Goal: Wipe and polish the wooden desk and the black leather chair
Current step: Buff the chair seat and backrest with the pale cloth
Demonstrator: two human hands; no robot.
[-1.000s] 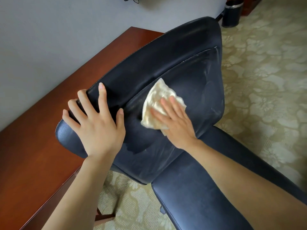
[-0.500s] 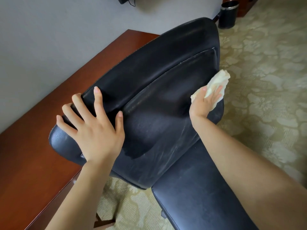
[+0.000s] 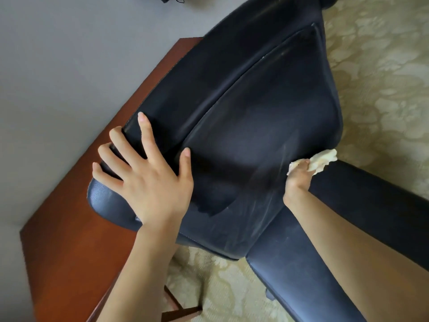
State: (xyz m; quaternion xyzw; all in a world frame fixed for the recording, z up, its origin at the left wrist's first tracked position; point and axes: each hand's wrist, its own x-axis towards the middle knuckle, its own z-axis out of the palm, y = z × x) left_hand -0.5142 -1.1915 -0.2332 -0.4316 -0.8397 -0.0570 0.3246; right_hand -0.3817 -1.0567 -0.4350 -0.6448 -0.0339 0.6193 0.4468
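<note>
The black leather chair fills the middle of the view, its backrest facing me and its top edge leaning over the wooden desk. My left hand lies flat with spread fingers on the backrest's upper left corner. My right hand is at the backrest's right edge, where it meets the seat, and grips a crumpled cream cloth. Most of that hand's fingers are hidden behind the edge. Pale wipe streaks and a dark wet patch show on the lower backrest.
A grey wall runs behind the desk on the left. Patterned beige carpet covers the floor to the right and below the chair. The chair's seat extends toward me at lower right.
My right hand has swept the cloth from the backrest's centre across to its right edge, then down that edge toward the seat. My left hand has stayed on the backrest.
</note>
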